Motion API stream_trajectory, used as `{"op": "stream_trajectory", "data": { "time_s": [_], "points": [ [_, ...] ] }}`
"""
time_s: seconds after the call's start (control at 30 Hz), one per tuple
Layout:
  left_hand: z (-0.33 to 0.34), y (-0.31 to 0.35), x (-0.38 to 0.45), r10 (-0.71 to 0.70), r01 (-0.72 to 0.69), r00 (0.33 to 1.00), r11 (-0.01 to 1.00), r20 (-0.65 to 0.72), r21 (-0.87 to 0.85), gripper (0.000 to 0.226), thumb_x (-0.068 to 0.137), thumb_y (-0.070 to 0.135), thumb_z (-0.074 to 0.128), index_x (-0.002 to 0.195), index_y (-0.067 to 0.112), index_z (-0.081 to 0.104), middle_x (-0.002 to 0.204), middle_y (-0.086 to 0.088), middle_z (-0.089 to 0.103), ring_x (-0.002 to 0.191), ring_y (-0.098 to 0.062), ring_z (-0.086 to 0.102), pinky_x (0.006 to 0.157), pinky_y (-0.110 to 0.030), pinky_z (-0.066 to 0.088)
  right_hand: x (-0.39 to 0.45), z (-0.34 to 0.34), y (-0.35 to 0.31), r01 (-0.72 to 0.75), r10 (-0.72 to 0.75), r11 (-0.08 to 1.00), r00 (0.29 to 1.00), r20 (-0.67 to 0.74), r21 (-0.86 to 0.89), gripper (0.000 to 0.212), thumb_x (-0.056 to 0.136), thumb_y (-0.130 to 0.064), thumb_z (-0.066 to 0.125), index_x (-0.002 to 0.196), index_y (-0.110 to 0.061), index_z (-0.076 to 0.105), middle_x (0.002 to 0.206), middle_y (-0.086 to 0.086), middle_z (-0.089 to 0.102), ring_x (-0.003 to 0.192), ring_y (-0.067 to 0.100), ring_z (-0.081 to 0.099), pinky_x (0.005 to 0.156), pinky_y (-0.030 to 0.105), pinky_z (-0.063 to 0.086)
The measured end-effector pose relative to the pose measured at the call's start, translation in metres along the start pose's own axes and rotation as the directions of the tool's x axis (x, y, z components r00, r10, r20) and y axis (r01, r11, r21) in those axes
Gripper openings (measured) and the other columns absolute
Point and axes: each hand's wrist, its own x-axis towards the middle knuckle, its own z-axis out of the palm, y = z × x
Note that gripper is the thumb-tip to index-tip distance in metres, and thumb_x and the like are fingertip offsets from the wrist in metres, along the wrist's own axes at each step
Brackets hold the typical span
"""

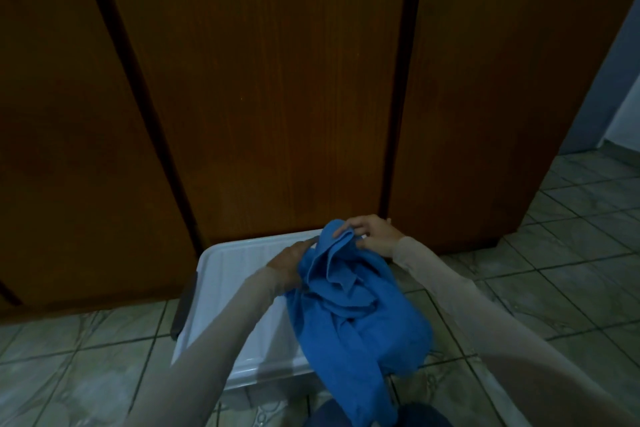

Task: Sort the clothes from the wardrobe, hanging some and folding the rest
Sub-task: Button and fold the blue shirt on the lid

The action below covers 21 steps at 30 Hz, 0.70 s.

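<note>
I've got the blue garment point(349, 291) bunched over the white lidded box point(239, 270) on the floor by the closed wardrobe point(263, 80); right hand point(372, 234) pinches its top edge w/ a closed grip, left hand point(289, 263) clutches the side. Risk imo: w/ 2 grips this close the cloth won't spread, so any fold goes lopsided. The low end hangs off the box near the tiles point(519, 274) and could drag or slip if 1 pinch lets go.

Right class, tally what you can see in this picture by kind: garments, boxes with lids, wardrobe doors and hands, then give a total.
Blue garment: 1
White lidded box: 1
Wardrobe doors, all closed: 3
Hands gripping the garment, left hand and right hand: 2
Total: 7
</note>
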Motion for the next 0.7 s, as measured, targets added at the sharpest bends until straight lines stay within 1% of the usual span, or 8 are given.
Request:
{"op": "stream_trajectory", "data": {
  "time_s": [0.07,0.13,0.2,0.3,0.43,0.57,0.63,0.7],
  "points": [
    [0.012,0.001,0.005,0.048,-0.052,0.997,0.995,-0.053,-0.081,0.089,0.07,0.024,0.081,0.143,0.027,0.03,0.145,-0.002,0.038,0.131,-0.025,0.038,0.11,-0.039,0.034,0.004,0.001,0.004,0.064,-0.069,0.996,0.996,0.063,0.069,0.038,0.087,0.005,0.055,0.096,-0.029,0.068,0.114,-0.005,0.065,0.123,0.017,0.049,0.114,0.05,0.02],
    [0.017,0.003,0.01,0.064,-0.081,0.992,0.982,-0.104,-0.171,0.07,0.077,0.019,0.076,0.137,0.015,0.04,0.139,-0.005,0.043,0.126,-0.025,0.043,0.106,-0.035,0.036,0.004,0.001,0.004,0.069,-0.086,0.982,0.992,0.095,0.173,0.031,0.087,0.009,0.055,0.107,-0.012,0.067,0.117,0.005,0.064,0.112,0.015,0.057,0.09,0.018,0.048],
    [0.019,0.005,0.012,0.083,-0.115,0.988,0.957,-0.128,-0.267,0.052,0.086,0.014,0.067,0.133,0.008,0.046,0.133,-0.004,0.048,0.122,-0.022,0.047,0.1,-0.027,0.038,0.006,0.001,0.007,0.073,-0.094,0.978,0.99,0.103,0.194,0.033,0.087,0.01,0.054,0.112,-0.01,0.064,0.12,0.01,0.062,0.104,0.008,0.058,0.083,0.014,0.05],
    [0.02,0.005,0.012,0.077,-0.138,0.986,0.871,-0.146,-0.471,0.03,0.09,0.014,0.06,0.12,0.01,0.054,0.122,-0.009,0.059,0.112,-0.025,0.056,0.093,-0.029,0.045,0.011,0.007,0.02,0.061,-0.066,0.973,0.998,0.016,0.224,0.055,0.08,0.013,0.06,0.116,-0.027,0.053,0.116,0.003,0.059,0.117,0.016,0.053,0.097,0.03,0.047],
    [0.012,0.008,0.01,-0.05,-0.037,0.994,0.668,-0.094,-0.743,0.033,0.093,0.021,0.054,0.123,0.008,0.05,0.111,-0.003,0.061,0.094,-0.012,0.062,0.073,-0.018,0.054,0.01,0.008,0.028,-0.094,0.123,0.964,0.987,-0.101,0.247,0.071,0.077,0.008,0.066,0.135,-0.019,0.034,0.122,0.006,0.044,0.118,0.022,0.047,0.071,0.013,0.048],
    [-0.004,0.01,0.007,-0.082,-0.049,0.986,0.696,-0.147,-0.716,0.045,0.097,0.029,0.046,0.138,0.015,0.037,0.133,-0.007,0.052,0.115,-0.023,0.055,0.099,-0.037,0.046,0.014,0.014,0.05,-0.277,0.277,0.961,0.96,-0.032,0.017,0.032,0.084,-0.023,0.069,0.112,-0.017,0.056,0.115,0.003,0.054,0.117,0.023,0.05,0.095,0.029,0.04],
    [-0.013,0.014,0.002,-0.066,-0.104,0.974,0.713,-0.215,-0.693,0.048,0.099,0.026,0.042,0.144,0.015,0.03,0.136,-0.007,0.048,0.123,-0.025,0.049,0.106,-0.04,0.04,0.014,0.016,0.052,-0.244,0.242,0.969,0.967,-0.086,-0.026,0.005,0.089,-0.023,0.061,0.088,-0.02,0.057,0.099,0.004,0.057,0.108,0.026,0.055,0.092,0.035,0.042],
    [-0.023,0.02,-0.002,-0.054,-0.166,0.957,0.706,-0.286,-0.688,0.04,0.099,0.021,0.04,0.138,0.014,0.033,0.131,-0.009,0.05,0.121,-0.026,0.049,0.105,-0.041,0.04,0.012,0.012,0.044,-0.193,0.194,0.981,0.97,-0.149,0.026,0.007,0.096,-0.018,0.05,0.09,-0.015,0.052,0.101,0.011,0.058,0.102,0.026,0.055,0.079,0.031,0.041]
  ]
}}
